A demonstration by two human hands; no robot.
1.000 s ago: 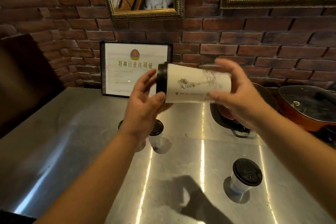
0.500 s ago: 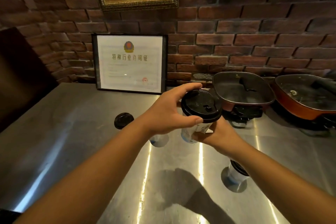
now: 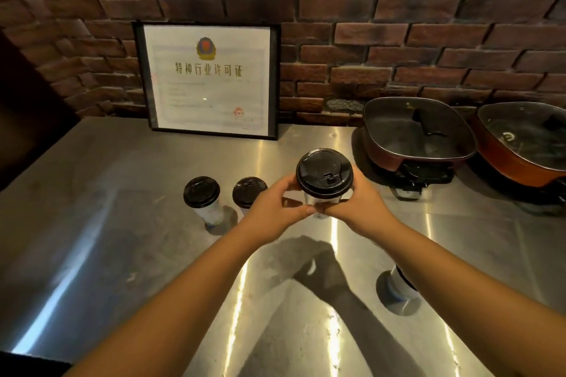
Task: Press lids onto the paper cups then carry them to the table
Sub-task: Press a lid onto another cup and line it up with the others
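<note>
Both of my hands hold a white paper cup with a black lid [image 3: 324,174] upright above the steel counter [image 3: 122,223]. My left hand [image 3: 272,211] wraps its left side and my right hand [image 3: 361,208] wraps its right side, fingertips meeting below the lid. Two more lidded cups stand on the counter to the left: one [image 3: 202,199] in the open, the other [image 3: 248,193] partly behind my left hand. A further cup [image 3: 399,283] stands under my right forearm, mostly hidden.
A framed certificate [image 3: 208,79] leans on the brick wall at the back. Two electric pans with glass lids [image 3: 419,131] [image 3: 526,144] sit at the back right. A dark panel [image 3: 27,119] borders the counter's left side.
The cup went from lying sideways between my hands to upright and lower. My left hand moved off the lid's rim down to the cup's side. The view tilted down.
</note>
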